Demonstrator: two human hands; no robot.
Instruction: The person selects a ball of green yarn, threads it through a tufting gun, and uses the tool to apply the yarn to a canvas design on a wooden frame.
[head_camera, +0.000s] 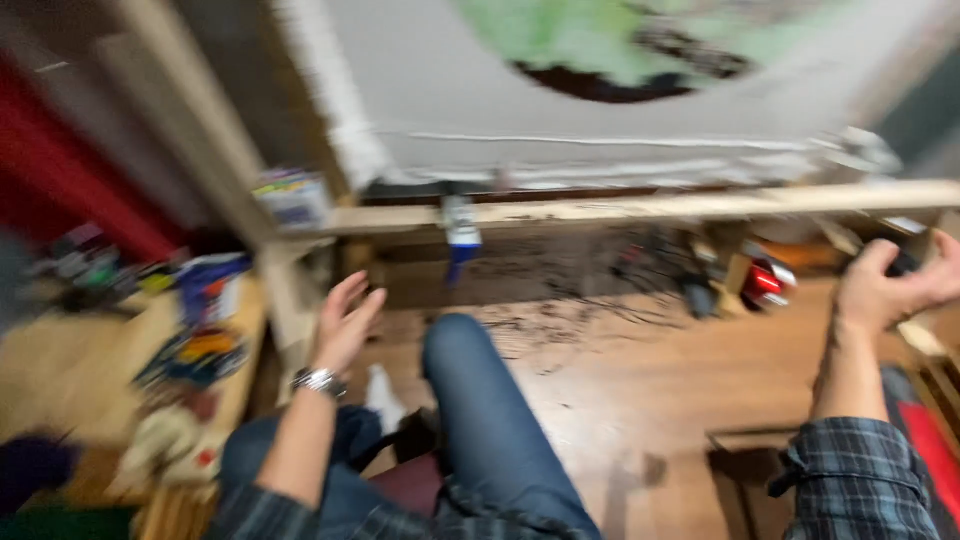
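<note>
Over the wooden floor (620, 400): seated, one knee in blue jeans (475, 400) raised between the arms; whole view blurred.
Left hand (345, 325): lifted in the air, fingers spread and loose, holding nothing, touching nothing; metal wristwatch (318, 381) on the wrist.
Nearest to left hand: upright wooden post (290, 300) just beside it, low table (60, 380) of cluttered, colourful items further left.
Right hand (885, 285): far right, fingers curled over a small dark object (902, 262); too blurred to tell what kind, or how firm the hold.
Sleeve: plaid cuff (850, 470) pushed up the forearm.
Ahead: long wooden beam (640, 208) running across, pale grey canvas (600, 90) with green patches above it.
Below the beam: blue-handled tool (461, 240) hanging down, red-and-black device (765, 282) on the floor near the right hand.
</note>
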